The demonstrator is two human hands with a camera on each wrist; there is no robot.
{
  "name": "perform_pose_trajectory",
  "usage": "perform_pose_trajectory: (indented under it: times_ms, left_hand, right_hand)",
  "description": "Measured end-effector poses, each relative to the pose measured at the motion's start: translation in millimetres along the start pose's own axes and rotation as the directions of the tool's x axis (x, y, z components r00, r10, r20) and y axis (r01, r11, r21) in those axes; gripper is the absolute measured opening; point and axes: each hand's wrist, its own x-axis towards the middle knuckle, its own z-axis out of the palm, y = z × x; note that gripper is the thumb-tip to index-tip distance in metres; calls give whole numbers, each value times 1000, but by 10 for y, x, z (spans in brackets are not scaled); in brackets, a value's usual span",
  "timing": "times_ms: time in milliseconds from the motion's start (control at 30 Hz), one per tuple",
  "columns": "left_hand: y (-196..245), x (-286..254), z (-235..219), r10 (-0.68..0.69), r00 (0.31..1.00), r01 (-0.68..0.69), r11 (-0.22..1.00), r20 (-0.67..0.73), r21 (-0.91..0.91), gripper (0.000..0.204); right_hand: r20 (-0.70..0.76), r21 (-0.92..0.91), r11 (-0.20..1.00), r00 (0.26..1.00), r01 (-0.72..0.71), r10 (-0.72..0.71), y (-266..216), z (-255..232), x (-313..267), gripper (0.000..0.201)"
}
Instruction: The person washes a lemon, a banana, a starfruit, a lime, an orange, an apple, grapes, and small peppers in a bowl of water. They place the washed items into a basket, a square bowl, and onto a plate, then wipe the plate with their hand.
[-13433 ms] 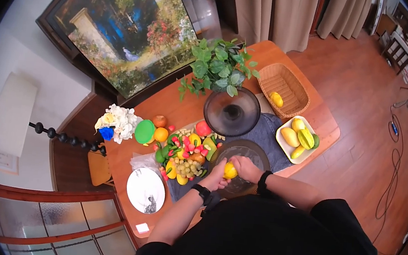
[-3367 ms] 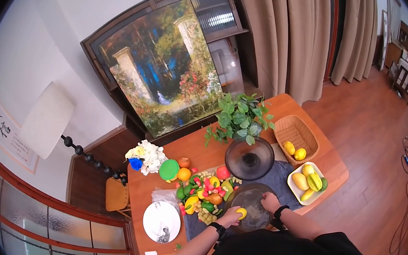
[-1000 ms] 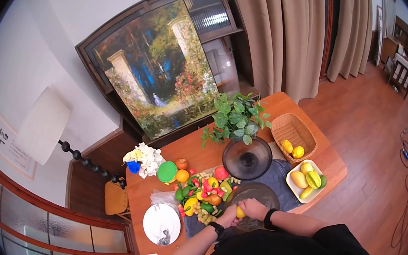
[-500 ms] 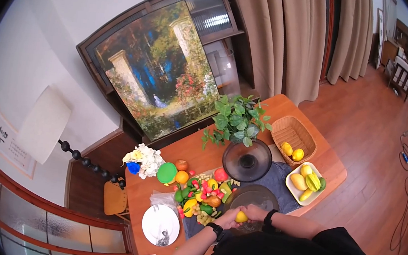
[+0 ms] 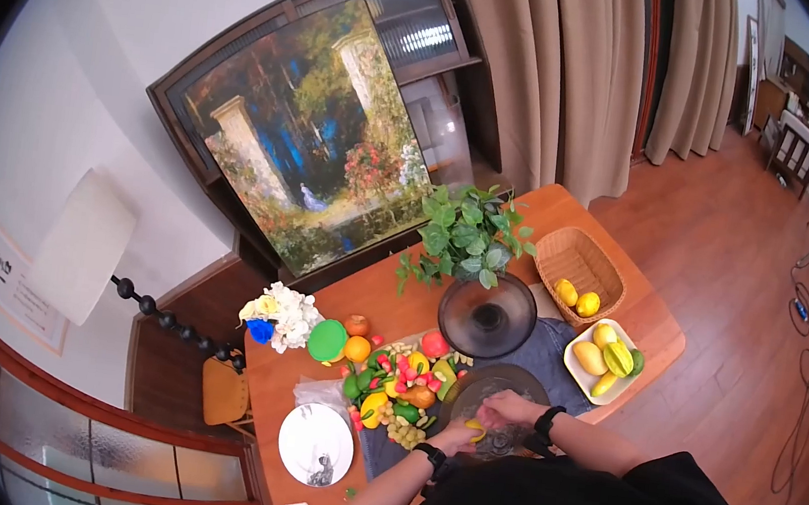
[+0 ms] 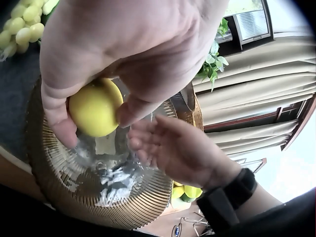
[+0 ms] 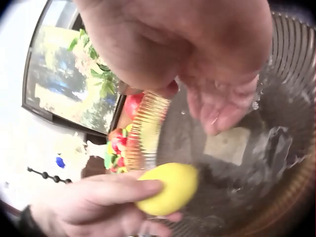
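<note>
- Right now, left hand [image 6: 123, 47]: thumb and fingers clamped on a yellow lemon [image 6: 96, 107], thumb one side, fingertips the other.
- Lemon is over the ribbed glass bowl [image 6: 148, 200], near its rim; can't tell if it touches the water [image 7: 274, 148].
- Right hand [image 6: 185, 153]: holds nothing, fingers loosely bent, close over the water, apart from the lemon; some fingers blurred, gaps between them unclear.
- Droplets [image 7: 255, 105] beside the right fingers; surface is rippled. Pale square patch [image 7: 227, 144] at bowl bottom, can't tell what.
- Main risk, my guess: lemon slips. Smooth skin, probably wet, pinched by few contact points; squeeze too hard and it could shoot out.
- If dropped, likely a splash over the rim onto the denim cloth [image 5: 553, 354].
- Dark wristbands [image 5: 550, 424] near the bowl; dipping lower might soak one, or a forearm could knock the rim.
- Fruit heap [image 5: 400, 382] packed just beside the bowl; a bump from the left arm could roll pieces, grapes [image 5: 406, 435] nearest.
- Farther out: wicker basket [image 5: 564, 251] with two lemons, pale tray [image 5: 571, 363] with yellow fruit. Low risk, well away from both hands.
</note>
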Motion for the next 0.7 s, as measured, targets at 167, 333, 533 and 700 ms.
perform_pose_trajectory:
  times_ms: [167,333,533,700]
  left_hand:
    - [226,-111,97,17,1000,-16,996,11,-89,39]
    - [336,-170,64,-1,993,20,987,117,-160,61]
    - [373,-218,185,385,922,-328,821,-29,467,55]
    - [501,-544,242,615,789,-536,680,10,501,46]
  right_hand:
    - [89,-774,486,830,406,-551,62,49,-5,43]
    - [-13,-505,844,976,181,-218,-49,112,-80,44]
    - [174,33,957,944,-290,280,-94,-64,62,38]
    - [423,170,881,840,-441,339,3,-173,198,40]
